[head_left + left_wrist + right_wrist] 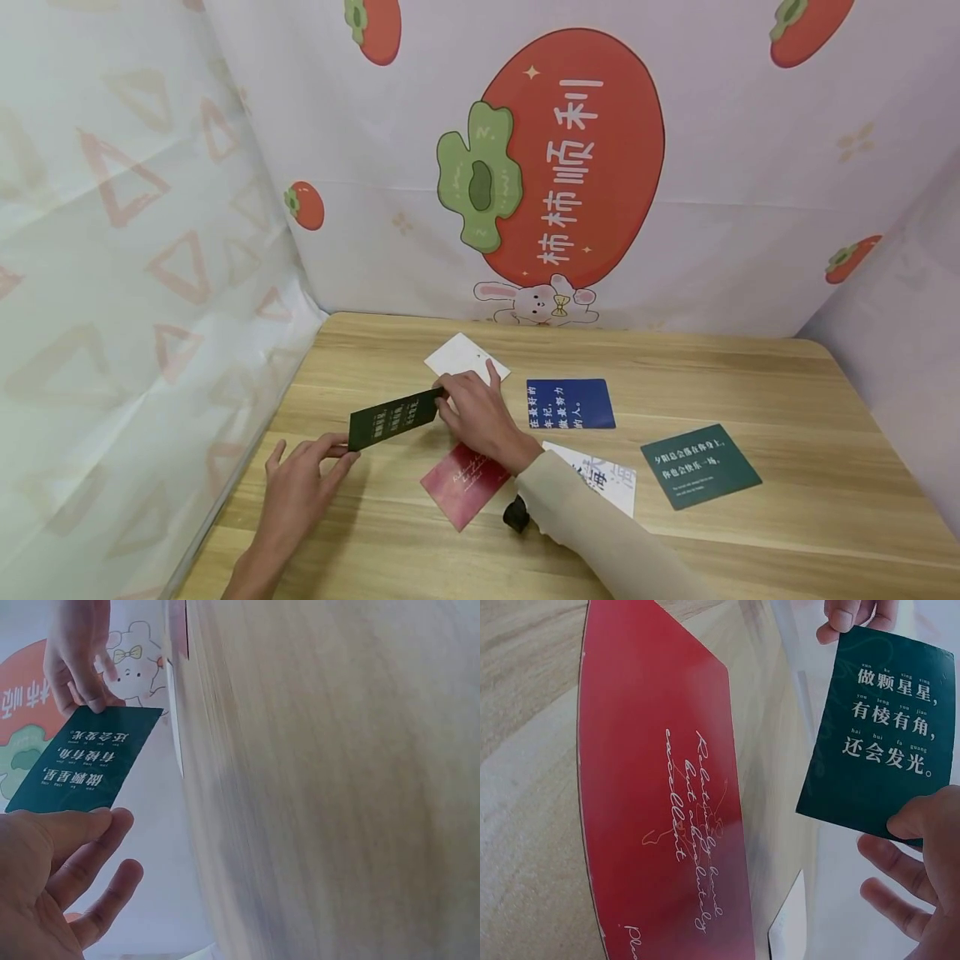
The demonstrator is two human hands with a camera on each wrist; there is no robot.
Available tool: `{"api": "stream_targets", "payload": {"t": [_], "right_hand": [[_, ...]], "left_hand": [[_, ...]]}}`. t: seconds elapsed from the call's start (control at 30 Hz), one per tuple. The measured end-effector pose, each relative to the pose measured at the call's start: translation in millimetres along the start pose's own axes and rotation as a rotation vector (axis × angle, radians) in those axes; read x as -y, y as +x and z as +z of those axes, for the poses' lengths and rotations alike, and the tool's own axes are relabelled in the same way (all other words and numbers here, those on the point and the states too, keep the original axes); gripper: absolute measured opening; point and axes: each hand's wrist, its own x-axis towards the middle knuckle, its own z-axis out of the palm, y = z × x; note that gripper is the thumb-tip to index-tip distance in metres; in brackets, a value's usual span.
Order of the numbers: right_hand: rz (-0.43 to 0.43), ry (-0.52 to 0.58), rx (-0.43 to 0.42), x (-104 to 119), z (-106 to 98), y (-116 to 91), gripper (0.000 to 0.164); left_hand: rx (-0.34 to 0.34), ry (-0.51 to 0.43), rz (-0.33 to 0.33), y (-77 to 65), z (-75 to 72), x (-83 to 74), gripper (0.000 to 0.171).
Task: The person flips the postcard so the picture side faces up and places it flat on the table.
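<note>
A dark green card (393, 418) with white Chinese lettering is held up above the table between both hands. My left hand (303, 483) pinches its left end between thumb and fingers. At the opposite end, my right hand (480, 412) pinches the card near its corner. In the left wrist view the green card (86, 759) tilts away from the left thumb, its lettering upside down. The right wrist view shows the card (881, 735) face on, with the right thumb over its lower edge. Below the right hand lies a pink-red card (465, 483) with white script.
On the wooden table (810, 517) lie a white card (461, 354), a blue card (570, 404), a white card with large characters (618, 483) partly under the right sleeve, and another green card (701, 467). A small black object (516, 515) sits beside the sleeve. Printed cloth (720, 167) hangs behind.
</note>
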Motion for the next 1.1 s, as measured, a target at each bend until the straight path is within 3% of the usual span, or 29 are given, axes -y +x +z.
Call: {"api": "stream_targets", "payload": {"t": [0.27,0.5,0.67,1.1], "right_hand": [[0.026,0.042,0.009,0.9,1.3,0.0,0.026],[0.06,0.072,0.034,2.7,4.1,-0.8,0.042],[0.085,0.082,0.045,3.5,7.0,-0.3,0.04],[0.096,0.062,0.103,4.2,10.2,-0.5,0.044]], "left_hand": [[-0.056,-0.04,-0.002,2.3,1.3,-0.6,0.053],[-0.027,-0.038,-0.021,1.3,3.3,0.6,0.07],[-0.021,-0.025,-0.017,0.4,4.8,1.6,0.078],[0.076,0.029,-0.064,-0.6,4.7,4.0,0.077]]}}
